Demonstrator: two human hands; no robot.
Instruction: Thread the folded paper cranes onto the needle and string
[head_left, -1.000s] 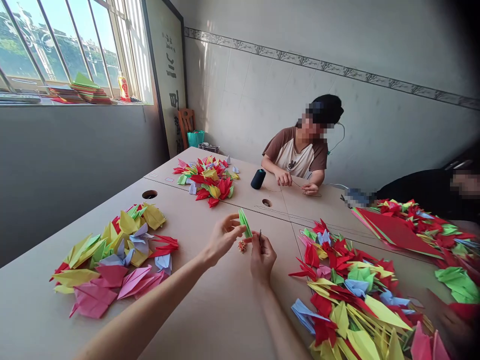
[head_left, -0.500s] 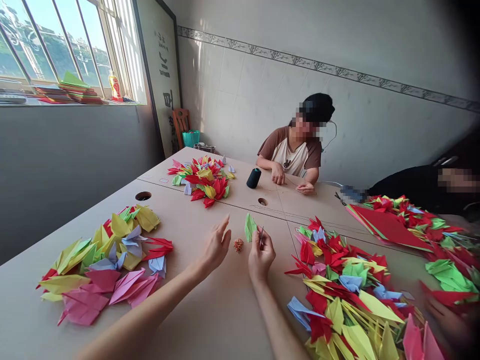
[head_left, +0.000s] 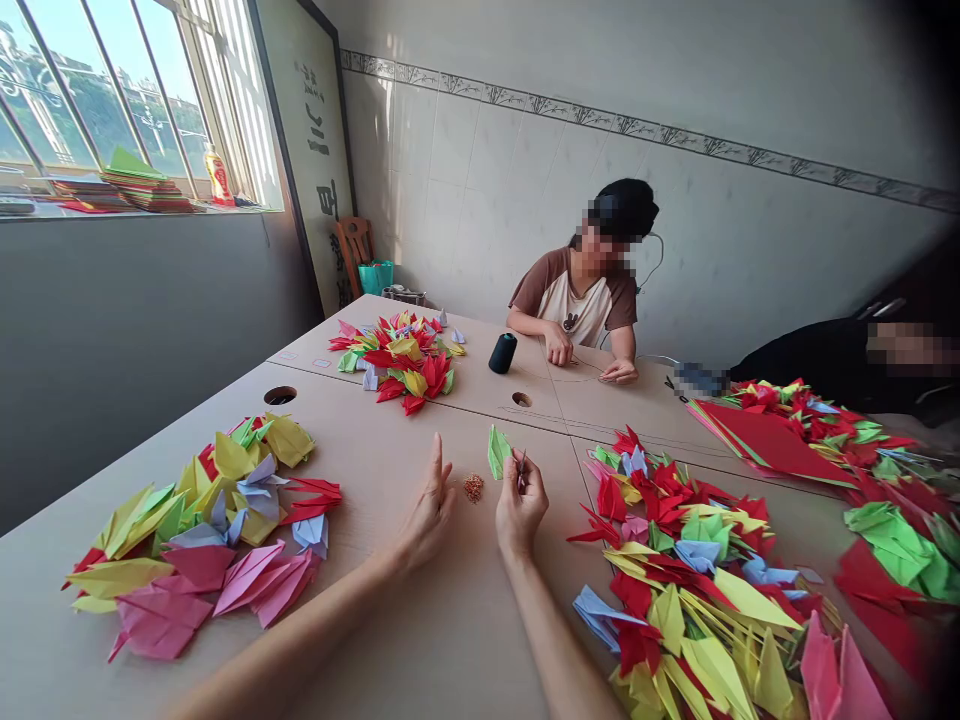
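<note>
My right hand (head_left: 521,505) is closed on a green folded paper crane (head_left: 499,452), whose tip sticks up from the fingers. A thin dark pointed tool (head_left: 523,465) also shows between those fingers; its exact kind is too small to tell. My left hand (head_left: 429,505) is open above the table, fingers stretched and thumb apart, with nothing in it. Between the two hands lies a small heap of orange-red beads (head_left: 473,488). Left of my left arm is a pile of folded paper cranes (head_left: 240,500) in yellow, pink, blue, green and red.
A bigger crane pile (head_left: 697,560) spreads to the right of my right arm, and another (head_left: 409,350) lies farther back. A black thread spool (head_left: 503,353) stands near a person (head_left: 577,290) handling thread across the table. Red paper sheets (head_left: 772,445) lie at right, near another person.
My left hand has turned a little, its fingers now pointing more upward, and has shifted slightly left. My right hand keeps the green paper crane in nearly the same place.
</note>
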